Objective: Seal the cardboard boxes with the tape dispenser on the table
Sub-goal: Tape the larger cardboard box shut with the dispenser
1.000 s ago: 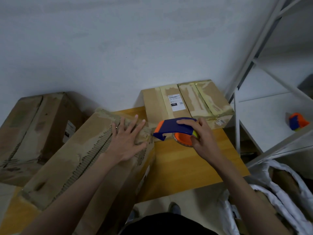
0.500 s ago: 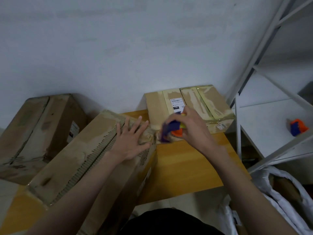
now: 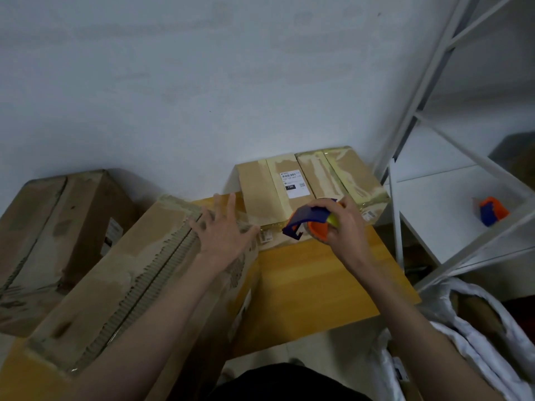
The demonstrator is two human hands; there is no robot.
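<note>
A long brown cardboard box (image 3: 139, 273) with torn, ribbed corrugated facing is pressed flat at its far end by the left hand (image 3: 224, 234), fingers spread straight. The blue and orange plastic tape dispenser (image 3: 311, 222) is gripped by the right hand (image 3: 346, 231) above the wooden table (image 3: 318, 282), its roll largely hidden by the fingers. A clear glossy tape strip seems stretched between them, though it is hard to make out.

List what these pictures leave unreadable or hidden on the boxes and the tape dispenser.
Head view only:
- Label on the far box: print too small.
- Tape dispenser: roll mostly covered by the right hand.
- Near box: seam's far end under the left hand, near end behind the forearm.
</note>
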